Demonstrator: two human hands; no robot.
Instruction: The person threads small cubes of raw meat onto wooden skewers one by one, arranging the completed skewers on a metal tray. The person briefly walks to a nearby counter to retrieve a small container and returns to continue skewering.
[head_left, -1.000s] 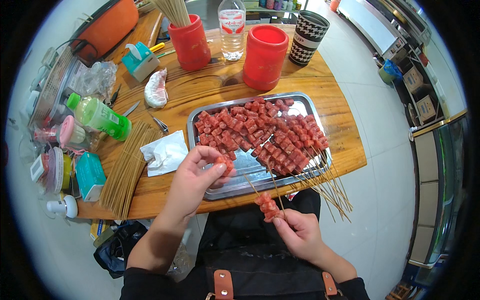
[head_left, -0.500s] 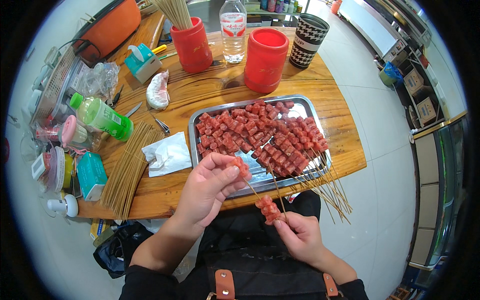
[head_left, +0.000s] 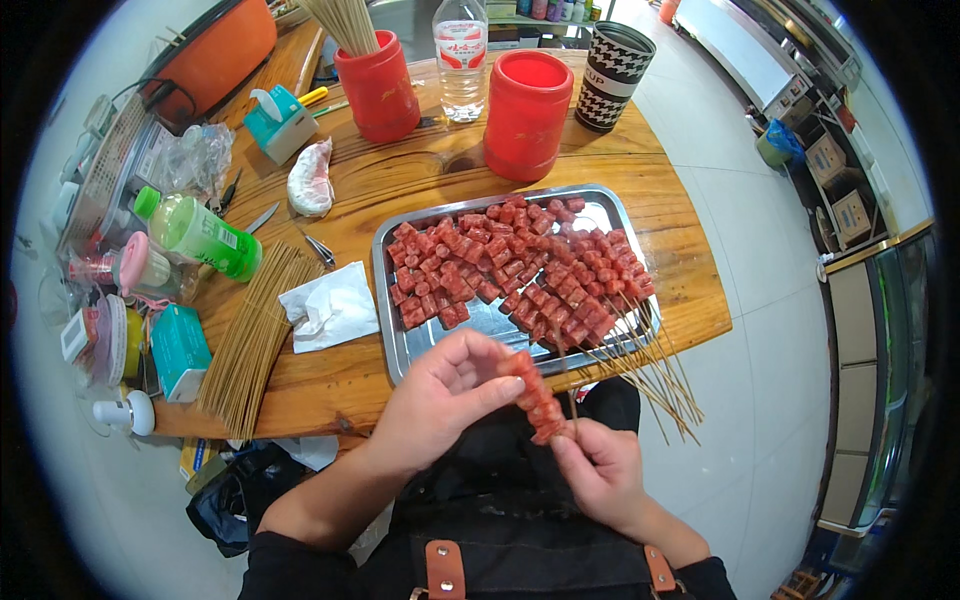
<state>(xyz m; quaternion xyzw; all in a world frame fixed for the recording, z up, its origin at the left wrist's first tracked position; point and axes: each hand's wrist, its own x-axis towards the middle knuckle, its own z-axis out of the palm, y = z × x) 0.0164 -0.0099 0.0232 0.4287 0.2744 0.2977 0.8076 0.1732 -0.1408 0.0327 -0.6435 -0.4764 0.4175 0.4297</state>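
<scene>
Just off the tray's near edge, a skewer of red meat chunks (head_left: 541, 408) is held between my two hands. My left hand (head_left: 435, 408) pinches the upper end of the meat with thumb and fingers. Lower down, my right hand (head_left: 603, 470) grips the skewer below the meat; a thin bamboo stick also rises by its fingers. A metal tray (head_left: 388, 345) behind them bears a heap of loose meat chunks (head_left: 440, 265). On the tray's right lie several threaded meat skewers (head_left: 578, 305), their bare sticks (head_left: 655, 375) jutting over the table's front edge.
Left of the tray are a white tissue (head_left: 335, 312), a bundle of bamboo sticks (head_left: 255, 345) and a green-labelled bottle (head_left: 215, 238). Behind stand a red stick holder (head_left: 377, 95), a water bottle (head_left: 460, 70), another red container (head_left: 528, 120) and a patterned cup (head_left: 612, 85).
My left hand has moved down and right, bringing its meat chunk along the stick against those by my right hand. The meat now forms one continuous row.
</scene>
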